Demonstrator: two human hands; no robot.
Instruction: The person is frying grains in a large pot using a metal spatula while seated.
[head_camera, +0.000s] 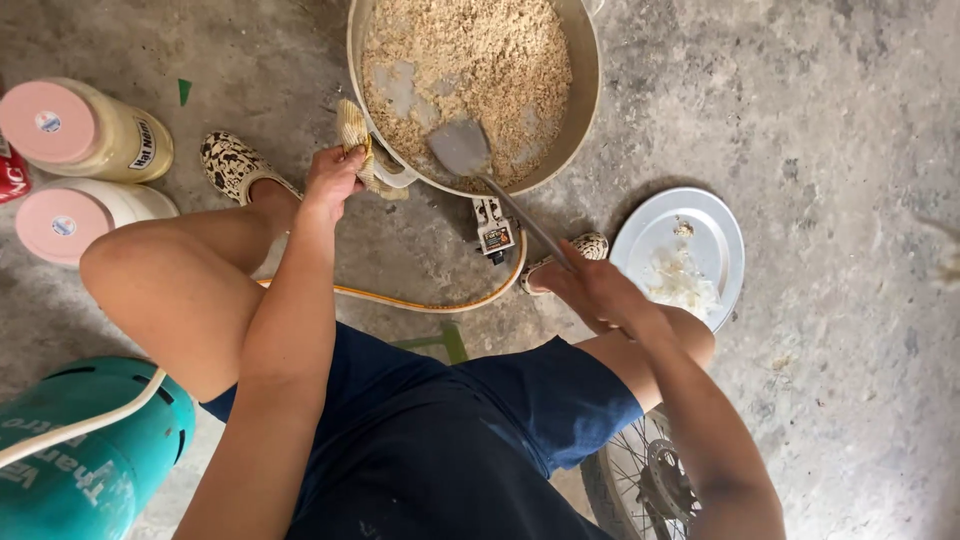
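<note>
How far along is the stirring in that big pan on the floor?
Done: crumbly tan mix fills the pan, scraped bare in patches. In hand: right hand works the spatula; left hand grips the handle through a cloth. Left: white bits wait on the plate.

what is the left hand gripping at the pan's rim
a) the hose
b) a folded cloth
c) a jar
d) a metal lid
b: the left hand pinches a folded cloth against the handle of the pan, while the right hand holds the spatula whose blade lies in the crumbly mix.
</note>
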